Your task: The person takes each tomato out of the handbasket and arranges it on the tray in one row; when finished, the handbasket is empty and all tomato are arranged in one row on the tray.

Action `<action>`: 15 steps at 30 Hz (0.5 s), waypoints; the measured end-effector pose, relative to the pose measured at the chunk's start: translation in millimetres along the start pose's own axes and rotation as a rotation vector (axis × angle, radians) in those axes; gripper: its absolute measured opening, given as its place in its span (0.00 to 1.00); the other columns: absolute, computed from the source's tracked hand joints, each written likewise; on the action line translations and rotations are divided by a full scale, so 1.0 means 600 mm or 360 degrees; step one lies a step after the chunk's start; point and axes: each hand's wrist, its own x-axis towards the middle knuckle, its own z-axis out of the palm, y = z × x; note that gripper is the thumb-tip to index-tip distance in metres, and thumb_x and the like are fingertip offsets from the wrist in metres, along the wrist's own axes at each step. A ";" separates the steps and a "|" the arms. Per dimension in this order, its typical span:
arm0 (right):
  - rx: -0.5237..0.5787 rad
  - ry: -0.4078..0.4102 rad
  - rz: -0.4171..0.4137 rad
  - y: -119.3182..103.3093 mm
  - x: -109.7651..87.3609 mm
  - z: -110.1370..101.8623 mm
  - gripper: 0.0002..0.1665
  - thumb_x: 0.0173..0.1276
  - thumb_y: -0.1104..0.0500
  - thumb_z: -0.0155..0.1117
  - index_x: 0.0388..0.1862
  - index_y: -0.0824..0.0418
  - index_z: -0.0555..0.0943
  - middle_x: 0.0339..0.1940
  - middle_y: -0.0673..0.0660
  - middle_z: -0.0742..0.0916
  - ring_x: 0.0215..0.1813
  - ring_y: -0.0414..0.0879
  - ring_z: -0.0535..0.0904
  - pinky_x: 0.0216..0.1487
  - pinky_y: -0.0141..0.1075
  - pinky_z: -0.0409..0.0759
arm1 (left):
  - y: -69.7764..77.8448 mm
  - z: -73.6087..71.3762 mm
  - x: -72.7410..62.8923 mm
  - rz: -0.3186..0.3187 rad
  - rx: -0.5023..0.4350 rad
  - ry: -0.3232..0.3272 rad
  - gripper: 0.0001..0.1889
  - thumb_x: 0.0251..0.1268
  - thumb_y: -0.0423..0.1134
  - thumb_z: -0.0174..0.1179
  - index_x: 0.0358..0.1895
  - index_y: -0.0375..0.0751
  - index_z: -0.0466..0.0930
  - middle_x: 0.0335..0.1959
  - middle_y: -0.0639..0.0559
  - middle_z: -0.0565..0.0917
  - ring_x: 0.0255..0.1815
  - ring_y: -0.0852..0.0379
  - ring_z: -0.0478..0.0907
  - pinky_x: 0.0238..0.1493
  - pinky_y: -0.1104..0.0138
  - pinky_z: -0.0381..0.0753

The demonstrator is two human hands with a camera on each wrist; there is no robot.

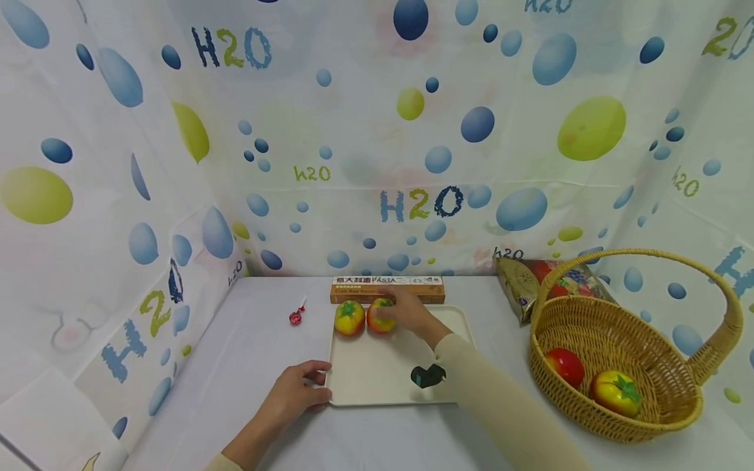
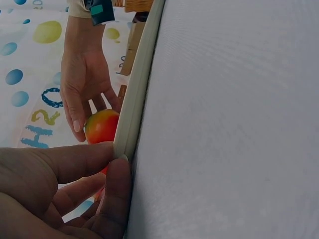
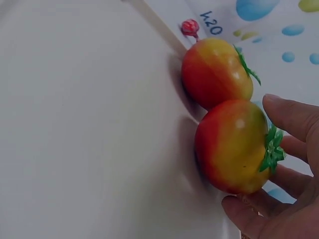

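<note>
A cream tray (image 1: 377, 373) lies on the white table. My left hand (image 1: 297, 390) pinches its left rim between thumb and finger, seen close up in the left wrist view. Side by side at the tray's far left corner sit two red-and-yellow tomatoes with green leafy tops, the left tomato (image 1: 350, 318) and the right tomato (image 3: 229, 149); they touch each other. Around the right one is my right hand (image 1: 406, 313), its fingers spread loosely and visible gaps between most of them and the skin. Whether a fingertip touches it I cannot tell.
Behind the tray lies a pasta box (image 1: 385, 291). A red-wrapped lollipop (image 1: 296, 317) is on the left. At right stands a wicker basket (image 1: 618, 418) with a tall handle, holding a red fruit (image 1: 567, 366) and a yellow tomato (image 1: 615, 394). Behind it is a shiny bag (image 1: 518, 281).
</note>
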 end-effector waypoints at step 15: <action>0.0056 0.0028 -0.0053 -0.016 -0.034 -0.044 0.36 0.69 0.50 0.70 0.74 0.56 0.73 0.75 0.59 0.74 0.72 0.61 0.70 0.70 0.58 0.73 | -0.001 0.000 0.002 -0.0017 -0.0014 -0.0008 0.27 0.51 0.25 0.73 0.59 0.35 0.81 0.42 0.46 0.81 0.34 0.54 0.77 0.35 0.63 0.88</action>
